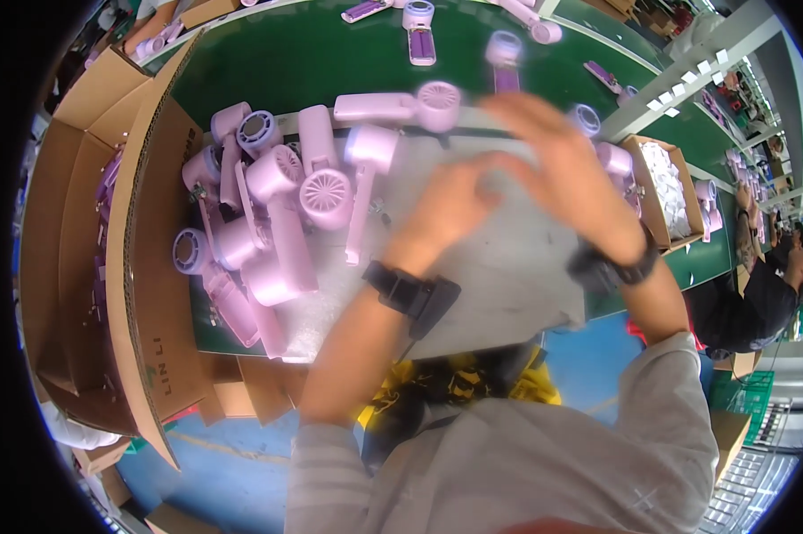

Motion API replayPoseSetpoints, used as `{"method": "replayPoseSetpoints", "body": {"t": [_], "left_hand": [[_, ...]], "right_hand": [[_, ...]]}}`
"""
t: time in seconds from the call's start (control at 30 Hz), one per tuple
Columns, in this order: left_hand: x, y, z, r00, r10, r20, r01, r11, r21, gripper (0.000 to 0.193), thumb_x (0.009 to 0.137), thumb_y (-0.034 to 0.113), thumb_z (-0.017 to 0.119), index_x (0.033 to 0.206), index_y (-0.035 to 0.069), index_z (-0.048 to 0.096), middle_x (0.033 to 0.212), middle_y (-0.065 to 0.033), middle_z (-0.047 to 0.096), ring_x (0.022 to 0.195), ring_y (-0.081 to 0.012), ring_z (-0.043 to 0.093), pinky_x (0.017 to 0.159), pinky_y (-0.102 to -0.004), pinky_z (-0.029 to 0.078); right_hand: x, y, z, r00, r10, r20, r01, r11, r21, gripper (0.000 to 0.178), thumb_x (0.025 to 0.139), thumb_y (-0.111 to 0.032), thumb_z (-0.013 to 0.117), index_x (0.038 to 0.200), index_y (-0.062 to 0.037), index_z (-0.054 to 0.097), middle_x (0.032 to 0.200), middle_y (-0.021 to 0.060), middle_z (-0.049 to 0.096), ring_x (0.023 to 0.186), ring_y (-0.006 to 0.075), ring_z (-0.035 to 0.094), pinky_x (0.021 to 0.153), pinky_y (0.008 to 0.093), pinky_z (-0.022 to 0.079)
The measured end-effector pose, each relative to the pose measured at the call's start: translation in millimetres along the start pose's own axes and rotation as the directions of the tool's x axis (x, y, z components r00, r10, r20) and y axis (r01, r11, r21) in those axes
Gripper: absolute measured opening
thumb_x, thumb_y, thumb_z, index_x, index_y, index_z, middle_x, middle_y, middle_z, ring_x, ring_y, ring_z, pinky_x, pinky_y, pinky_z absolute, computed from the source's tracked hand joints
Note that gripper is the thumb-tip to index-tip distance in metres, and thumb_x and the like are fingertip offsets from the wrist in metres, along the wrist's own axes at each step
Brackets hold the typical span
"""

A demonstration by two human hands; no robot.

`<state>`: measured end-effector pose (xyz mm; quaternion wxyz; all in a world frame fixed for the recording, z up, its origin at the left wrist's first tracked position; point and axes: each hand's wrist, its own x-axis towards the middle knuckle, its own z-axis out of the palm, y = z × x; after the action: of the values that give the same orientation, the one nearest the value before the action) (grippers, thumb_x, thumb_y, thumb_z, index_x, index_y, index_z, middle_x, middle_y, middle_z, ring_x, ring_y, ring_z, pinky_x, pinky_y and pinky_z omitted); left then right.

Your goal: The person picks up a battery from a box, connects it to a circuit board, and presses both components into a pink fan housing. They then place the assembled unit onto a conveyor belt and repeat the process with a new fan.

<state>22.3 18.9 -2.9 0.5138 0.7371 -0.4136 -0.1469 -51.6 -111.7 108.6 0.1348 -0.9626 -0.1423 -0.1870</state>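
Note:
Both my hands are raised over a grey mat [508, 285] and blurred by motion. My left hand [455, 203] has its thumb apart from its fingers, and nothing shows in it. Just right of it, my right hand [557, 156] reaches forward, fingers stretched out and thumb apart. Beyond its fingertips is a blurred pink handheld fan [505, 49] with a purple handle; touching or apart, I cannot tell. A pile of pink handheld fans [268, 214] covers the mat's left side. One more fan [379, 108] lies across the mat's far edge.
An open cardboard box [166, 294] with purple parts stands at the left. Several fans [419, 31] lie on the green surface [330, 53] beyond. A small box of white pieces [664, 187] is at the right, near a metal post [686, 84]. A person in black [744, 303] sits further right.

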Motion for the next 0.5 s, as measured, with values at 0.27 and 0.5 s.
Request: {"method": "replayPoseSetpoints", "body": {"t": [0.27, 0.5], "left_hand": [[4, 15, -3, 0.999, 0.055, 0.003, -0.055, 0.998, 0.029, 0.042, 0.078, 0.009, 0.071, 0.120, 0.009, 0.063, 0.096, -0.0159, 0.069, 0.073, -0.0256, 0.063, 0.070, -0.0364, 0.052], [-6, 16, 8, 0.996, 0.091, -0.015, -0.090, 0.994, 0.065, 0.038, 0.079, 0.010, 0.070, 0.116, 0.003, 0.064, 0.100, -0.0210, 0.067, 0.079, -0.0311, 0.065, 0.075, -0.0372, 0.053]], "right_hand": [[-10, -141, -68, 0.996, -0.091, 0.020, 0.011, 0.327, 0.945, 0.030, 0.077, -0.018, 0.075, 0.098, 0.0011, 0.069, 0.099, 0.0115, 0.066, 0.074, 0.0244, 0.063, 0.054, 0.0316, 0.047], [34, -112, -111, 0.880, -0.449, 0.158, 0.125, 0.539, 0.833, 0.029, 0.080, -0.024, 0.074, 0.096, -0.0002, 0.072, 0.105, 0.0107, 0.066, 0.073, 0.0261, 0.063, 0.051, 0.0341, 0.049]]}}
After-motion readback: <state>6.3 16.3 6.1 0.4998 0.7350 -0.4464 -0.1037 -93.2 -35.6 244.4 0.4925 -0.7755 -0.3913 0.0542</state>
